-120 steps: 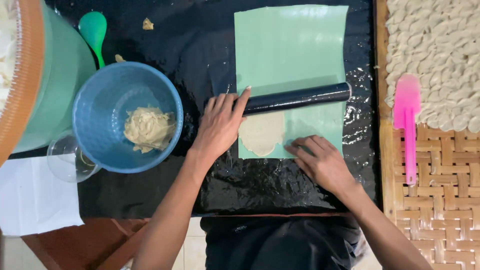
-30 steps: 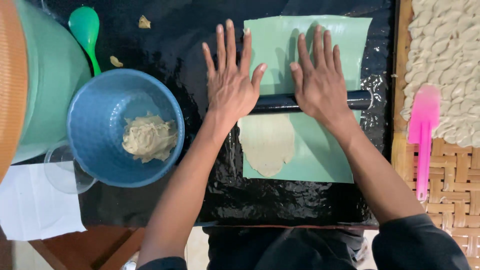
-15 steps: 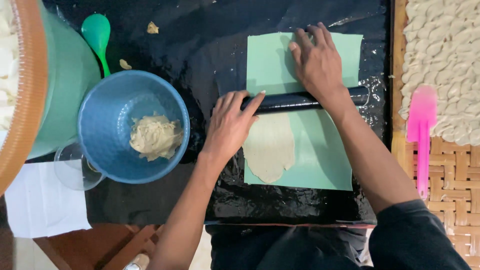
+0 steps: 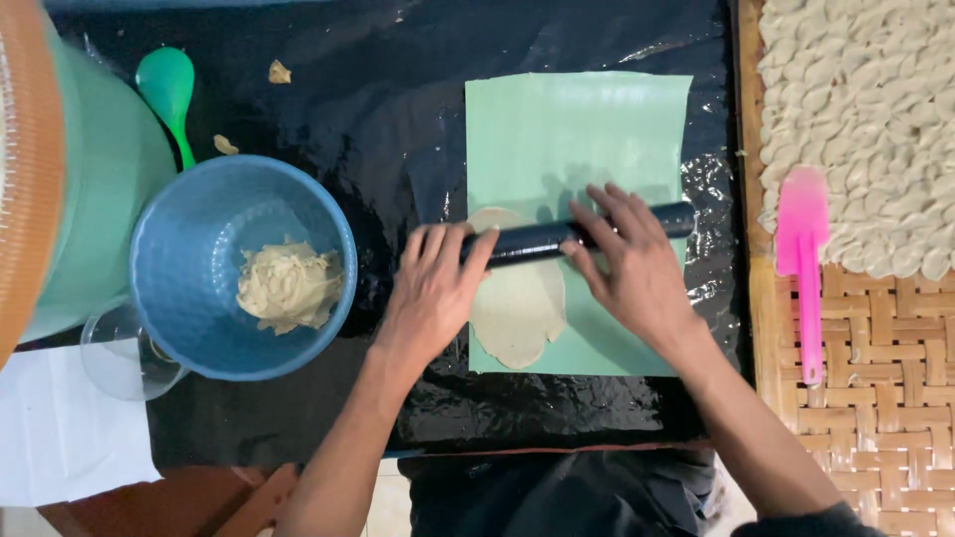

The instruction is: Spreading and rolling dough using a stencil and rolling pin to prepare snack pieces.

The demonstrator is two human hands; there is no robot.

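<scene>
Left hand (image 4: 435, 293) & right hand (image 4: 632, 264): open palms flat on dark rolling pin (image 4: 542, 240), w/ flattened dough (image 4: 515, 298) on green sheet (image 4: 577, 129) beneath.

I see open black worktop (image 4: 398, 109) above the hands, w/ bare green sheet (image 4: 577, 124) beyond the roller. Left is blocked by blue bowl (image 4: 179, 239) & green spoon (image 4: 167, 89); right, by woven tray (image 4: 895, 398) & pink spatula (image 4: 804, 259).
</scene>
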